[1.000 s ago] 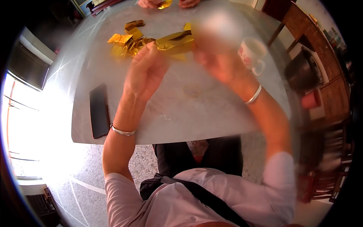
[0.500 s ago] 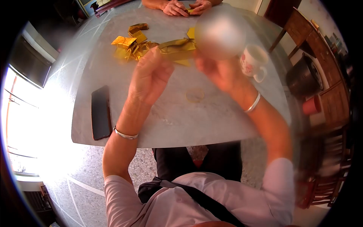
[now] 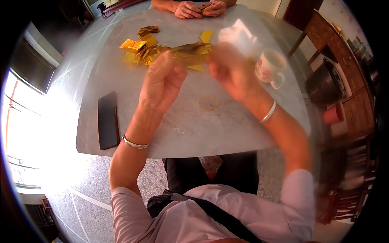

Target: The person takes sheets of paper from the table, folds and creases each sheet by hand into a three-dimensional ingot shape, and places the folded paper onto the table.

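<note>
A folded piece of gold foil paper [image 3: 190, 52] stretches between my two hands above the table. Its left end is pinched in my left hand [image 3: 164, 79], fingers closed. At the other end my right hand [image 3: 235, 73] grips it; these fingers are partly blurred. Beyond my left hand lies a loose pile of folded gold papers [image 3: 139, 48]. A flat yellow piece of paper [image 3: 206, 36] rests on the table past the held strip. Below and between my hands is a thin rubber band [image 3: 208, 103].
A floral mug [image 3: 270, 67] stands right of my right hand, with a crumpled white plastic bag [image 3: 239, 36] behind it. A black phone [image 3: 108, 121] lies near the table's left edge. Across the table, another person's hands [image 3: 200, 9] hold a small gold piece.
The blurred pale round shape over the bag beyond my right hand is gone, and the white bag now shows. My right forearm has shifted slightly left; my left hand is nearly still.
</note>
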Motion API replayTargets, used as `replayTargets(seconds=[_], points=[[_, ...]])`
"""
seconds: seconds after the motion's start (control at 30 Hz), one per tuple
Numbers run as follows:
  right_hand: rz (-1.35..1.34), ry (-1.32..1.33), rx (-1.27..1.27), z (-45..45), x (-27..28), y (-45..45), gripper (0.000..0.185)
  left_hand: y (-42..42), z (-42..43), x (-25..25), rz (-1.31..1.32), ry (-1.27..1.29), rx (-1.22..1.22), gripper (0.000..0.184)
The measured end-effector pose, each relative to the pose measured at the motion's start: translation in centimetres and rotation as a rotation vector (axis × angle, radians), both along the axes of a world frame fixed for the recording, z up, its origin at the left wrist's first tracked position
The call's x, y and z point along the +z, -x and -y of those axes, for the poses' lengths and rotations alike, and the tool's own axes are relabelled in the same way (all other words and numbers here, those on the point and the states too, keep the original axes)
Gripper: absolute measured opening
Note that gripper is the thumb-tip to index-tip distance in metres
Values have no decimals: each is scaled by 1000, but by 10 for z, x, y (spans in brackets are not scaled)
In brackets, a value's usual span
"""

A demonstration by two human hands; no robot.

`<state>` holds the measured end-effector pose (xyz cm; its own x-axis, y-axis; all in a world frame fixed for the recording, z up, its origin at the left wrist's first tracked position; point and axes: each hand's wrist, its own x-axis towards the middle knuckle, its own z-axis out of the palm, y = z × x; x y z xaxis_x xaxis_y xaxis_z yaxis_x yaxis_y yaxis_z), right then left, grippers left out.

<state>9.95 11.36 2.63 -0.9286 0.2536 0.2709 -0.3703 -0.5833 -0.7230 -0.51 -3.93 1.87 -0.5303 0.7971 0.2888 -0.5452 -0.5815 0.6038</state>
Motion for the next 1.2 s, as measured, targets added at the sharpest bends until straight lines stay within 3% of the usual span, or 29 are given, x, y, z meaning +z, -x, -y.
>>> replayTargets(seconds=[0.83, 1.2], points=[[-17, -18, -27, 2, 2, -3, 11, 3, 2, -4, 13, 28, -1, 10], [-78, -105, -6, 9, 26, -25, 9, -8, 15, 10, -157, -70, -65, 17]])
